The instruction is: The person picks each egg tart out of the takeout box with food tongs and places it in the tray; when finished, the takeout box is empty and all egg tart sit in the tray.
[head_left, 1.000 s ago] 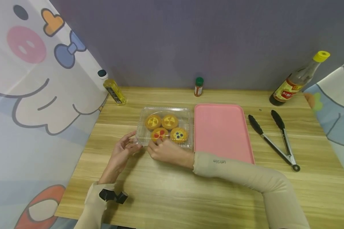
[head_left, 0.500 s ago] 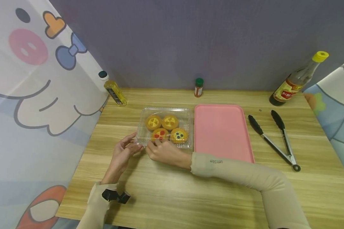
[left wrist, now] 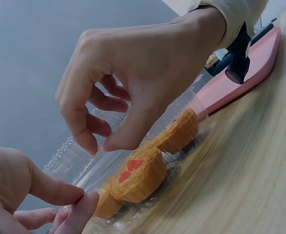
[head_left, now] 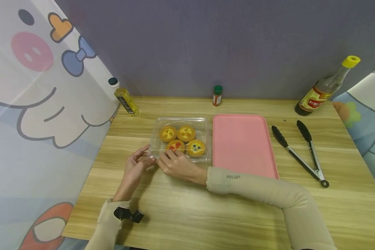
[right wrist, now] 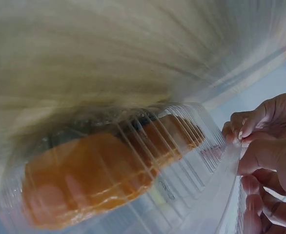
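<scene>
A clear plastic clamshell container (head_left: pixel 201 121) lies on the wooden table with several round tarts inside, one topped in red (head_left: pixel 175 145) and one with blue dots (head_left: pixel 196 148). My left hand (head_left: pixel 137 166) pinches its near-left corner between thumb and fingers. At the front edge, my right hand (head_left: pixel 178 166) has curled fingers, with thumb and forefinger at the rim. In the left wrist view the right hand (left wrist: pixel 128 73) arches over the rim. The right wrist view has the tarts (right wrist: pixel 89 180) close behind the ribbed wall, with both hands' fingertips meeting along the rim.
Right of the container lies a pink tray (head_left: pixel 242 146), then splayed black-tipped tongs (head_left: pixel 300 156). Along the back stand an oil bottle (head_left: pixel 126 100), a green-capped spice jar (head_left: pixel 217 96) and a yellow-capped sauce bottle (head_left: pixel 318 92). A grey wall borders the table's back.
Both hands stay at the container's near-left edge. The right hand has shifted very slightly along the front rim. The container, tray and bottles keep their places.
</scene>
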Tool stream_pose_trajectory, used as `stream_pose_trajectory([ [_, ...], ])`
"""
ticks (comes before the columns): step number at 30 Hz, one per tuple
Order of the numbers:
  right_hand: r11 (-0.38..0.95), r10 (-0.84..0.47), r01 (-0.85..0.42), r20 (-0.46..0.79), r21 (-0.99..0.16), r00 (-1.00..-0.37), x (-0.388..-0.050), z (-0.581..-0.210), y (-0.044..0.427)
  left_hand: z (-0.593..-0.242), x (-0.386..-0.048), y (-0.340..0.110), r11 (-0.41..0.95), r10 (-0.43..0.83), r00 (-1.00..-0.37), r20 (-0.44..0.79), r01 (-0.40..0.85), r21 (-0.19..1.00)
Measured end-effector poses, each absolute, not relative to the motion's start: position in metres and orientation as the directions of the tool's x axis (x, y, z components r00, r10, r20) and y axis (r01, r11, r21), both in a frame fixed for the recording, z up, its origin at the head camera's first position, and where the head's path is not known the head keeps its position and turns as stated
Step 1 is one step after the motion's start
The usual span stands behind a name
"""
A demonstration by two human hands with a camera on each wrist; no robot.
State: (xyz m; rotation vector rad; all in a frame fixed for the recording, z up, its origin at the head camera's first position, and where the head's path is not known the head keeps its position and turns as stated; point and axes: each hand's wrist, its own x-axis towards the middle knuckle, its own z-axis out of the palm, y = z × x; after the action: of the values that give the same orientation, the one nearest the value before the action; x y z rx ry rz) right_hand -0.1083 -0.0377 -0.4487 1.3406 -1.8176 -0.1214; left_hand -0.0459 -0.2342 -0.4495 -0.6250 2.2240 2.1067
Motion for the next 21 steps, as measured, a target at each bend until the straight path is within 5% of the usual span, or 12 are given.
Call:
stream_pose_trajectory([
  [21,0.432,-0.840,-0.770,0.521,0.469,-0.154,-0.107,-0.432,-0.035,-0.447,-0.047,-0.232,0.019,-0.294,-0.911,-0.290,-0.309,0.951],
])
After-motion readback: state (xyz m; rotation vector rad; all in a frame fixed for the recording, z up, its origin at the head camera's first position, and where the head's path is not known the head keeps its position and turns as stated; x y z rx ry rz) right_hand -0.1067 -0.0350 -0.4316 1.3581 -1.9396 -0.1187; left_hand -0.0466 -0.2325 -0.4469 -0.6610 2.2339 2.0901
